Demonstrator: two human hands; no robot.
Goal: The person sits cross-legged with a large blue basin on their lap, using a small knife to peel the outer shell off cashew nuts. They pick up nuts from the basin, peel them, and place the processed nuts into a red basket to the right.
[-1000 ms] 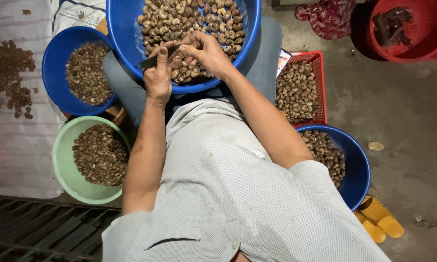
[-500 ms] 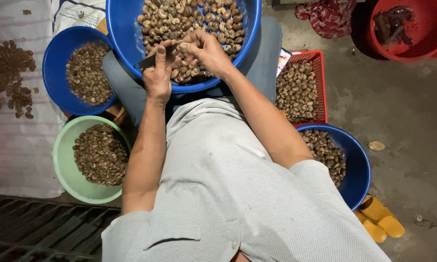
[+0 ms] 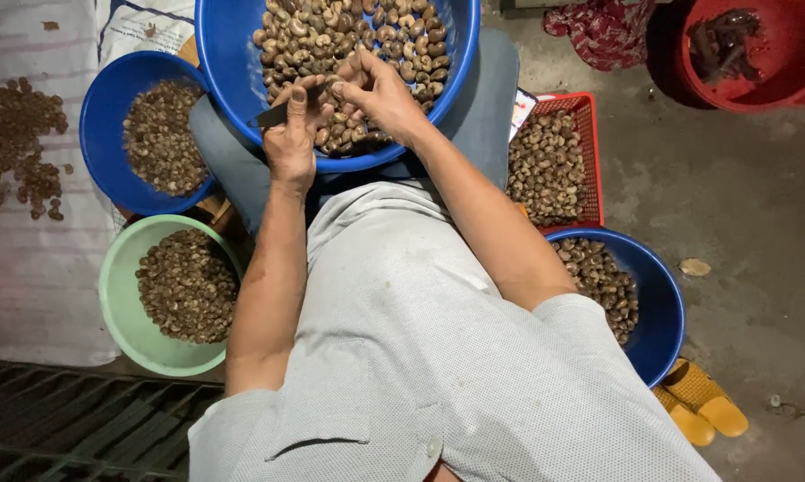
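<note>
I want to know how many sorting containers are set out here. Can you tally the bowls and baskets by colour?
Blue bowls: 3, a large one under the hands, one at the left, one at the right
Green bowl: 1
Red mesh basket: 1
Red tub: 1
Total: 6, not counting the red rim cut off at the left edge.

You've got two printed items in view, no signs or screens. White woven sack (image 3: 143, 27) with faint dark print lies flat at 11 o'clock, partly under the big blue basin (image 3: 233, 71). Small white printed card or packet (image 3: 520, 112), with pale colour marks, pokes out at 1 o'clock, wedged between the grey-blue cloth (image 3: 487, 98) and red crate (image 3: 590, 152).
</note>
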